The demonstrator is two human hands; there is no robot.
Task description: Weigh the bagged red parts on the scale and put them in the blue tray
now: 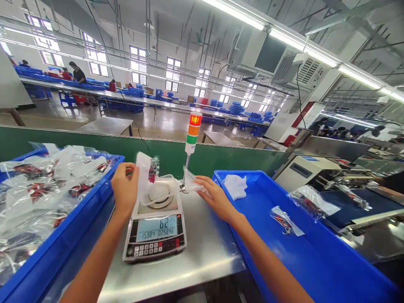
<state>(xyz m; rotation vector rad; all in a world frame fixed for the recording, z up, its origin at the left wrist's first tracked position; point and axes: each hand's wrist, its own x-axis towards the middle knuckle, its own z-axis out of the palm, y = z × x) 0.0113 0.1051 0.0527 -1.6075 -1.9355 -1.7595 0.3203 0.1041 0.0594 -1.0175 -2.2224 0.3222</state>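
A long factory hall (167,124) stretches away on the far side, lined with white-framed windows. A low dark green panel (167,159) separates it from the near stainless-steel bench (208,248). On the right stands a large rectangular blue plastic bin (331,269); on the left, a second blue plastic bin (72,223) is heaped with clear and white packets (67,172) showing dark red contents. Beyond the right-hand bin sits a beige box-shaped machine (307,172) with a dark blue conveyor belt (341,214).

Between the bins rests a white digital scale (157,229), its display reading 62 above two smaller figures. Behind it, slightly to the right, rises a slender signal tower (192,134) banded red, orange and green, its red section lit.

The left hand (124,185), fingers curled and thumb nearly meeting them, pinches a white-and-clear plastic packet (144,168) with reddish contents upright above the round metal pan (162,190); whether its lower end touches the pan, I cannot tell. The right hand (217,198), fingers almost straight and close together, has a thin translucent plastic bag (190,180) at its fingertips, right of the scale; its thumb is hidden.

In the right-hand bin, a crumpled white plastic bag (236,186) occupies the far left corner, and a small clear packet (286,221) lies well apart from it.
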